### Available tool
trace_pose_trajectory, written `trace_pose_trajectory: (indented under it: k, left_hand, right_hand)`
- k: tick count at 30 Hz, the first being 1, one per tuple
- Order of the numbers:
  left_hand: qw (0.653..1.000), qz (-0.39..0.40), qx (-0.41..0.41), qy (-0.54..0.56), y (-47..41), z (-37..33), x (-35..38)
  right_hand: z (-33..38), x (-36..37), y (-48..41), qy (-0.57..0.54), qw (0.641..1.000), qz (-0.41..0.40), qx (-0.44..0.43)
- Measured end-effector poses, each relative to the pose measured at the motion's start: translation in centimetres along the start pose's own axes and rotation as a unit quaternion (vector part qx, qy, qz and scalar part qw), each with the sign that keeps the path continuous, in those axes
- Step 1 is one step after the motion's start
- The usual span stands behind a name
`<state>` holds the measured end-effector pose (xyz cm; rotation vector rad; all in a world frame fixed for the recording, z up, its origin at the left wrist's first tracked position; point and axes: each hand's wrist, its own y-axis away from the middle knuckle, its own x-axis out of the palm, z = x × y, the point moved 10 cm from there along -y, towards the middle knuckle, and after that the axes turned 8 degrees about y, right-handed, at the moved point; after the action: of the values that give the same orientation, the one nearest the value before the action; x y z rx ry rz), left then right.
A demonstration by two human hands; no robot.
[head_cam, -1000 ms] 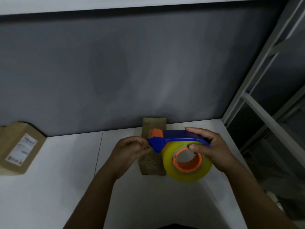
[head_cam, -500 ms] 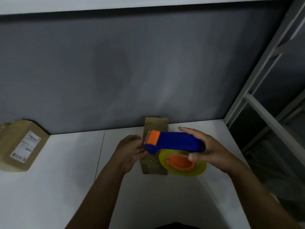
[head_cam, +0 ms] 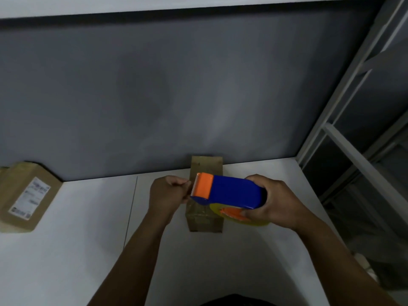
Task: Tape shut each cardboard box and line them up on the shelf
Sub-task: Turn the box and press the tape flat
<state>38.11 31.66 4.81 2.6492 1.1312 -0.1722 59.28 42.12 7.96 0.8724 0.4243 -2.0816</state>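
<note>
A narrow brown cardboard box (head_cam: pixel 204 219) lies on the white shelf (head_cam: pixel 66 250), its far end against the grey wall. Above it my right hand (head_cam: pixel 271 203) grips a blue and orange tape dispenser (head_cam: pixel 229 192) with a yellowish tape roll (head_cam: pixel 240 219) under it. The dispenser lies tilted flat, its orange toothed end pointing left. My left hand (head_cam: pixel 167 195) is curled just left of that end, fingertips pinched at the blade; the tape end itself is too faint to see. A second, larger brown box (head_cam: pixel 24 197) with a white label sits at the far left.
A grey wall (head_cam: pixel 176 96) backs the shelf. A white metal rack frame (head_cam: pixel 353 120) stands at the right, beyond the shelf's right edge. A thin seam runs across the shelf surface left of my left arm.
The dispenser has rolled from showing the roll's face to lying flat, blue top up. Both hands have shifted slightly left, staying over the narrow box.
</note>
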Motion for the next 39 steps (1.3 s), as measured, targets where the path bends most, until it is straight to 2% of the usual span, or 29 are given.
trace_pose_trajectory:
  k: [4, 6, 8, 12, 17, 22, 32, 37, 39]
  left_hand:
    - [0.995, -0.044, 0.058, -0.075, -0.3, 0.0, -2.4]
    - [0.996, -0.068, 0.034, -0.052, -1.2, 0.7, -4.5]
    - [0.999, -0.041, 0.007, -0.024, -1.6, 1.5, -4.4]
    - [0.996, -0.011, 0.002, -0.085, -1.3, 3.8, -2.5]
    - [0.993, -0.030, -0.010, -0.113, -0.5, 7.3, -2.4]
    - [0.991, -0.077, 0.002, -0.111, 0.1, 8.5, -2.5]
    - [0.991, -0.072, -0.015, -0.108, -0.6, 10.8, -1.7]
    - [0.993, -0.078, 0.008, -0.093, -0.2, 11.1, -1.2]
    - [0.995, -0.070, -0.031, -0.060, -0.4, 12.4, -1.2]
  right_hand:
    - [-1.1, -0.3, 0.4, 0.008, 1.000, -0.002, 0.007]
    - [-2.4, -1.4, 1.0, 0.031, 0.999, -0.015, 0.025]
    - [-3.2, -2.5, 1.4, 0.057, 0.998, -0.020, 0.029]
    - [-3.2, -2.8, 1.4, 0.090, 0.996, -0.001, 0.014]
    - [-3.1, -0.6, 1.1, 0.123, 0.991, 0.043, -0.020]
    - [-5.0, 0.9, 1.3, 0.140, 0.990, 0.035, -0.005]
    - [-7.5, 2.5, 1.1, 0.162, 0.985, 0.048, 0.020]
    - [-7.6, 3.0, 1.1, 0.155, 0.986, 0.052, 0.030]
    - [-7.4, 3.0, 1.1, 0.151, 0.987, 0.054, 0.032]
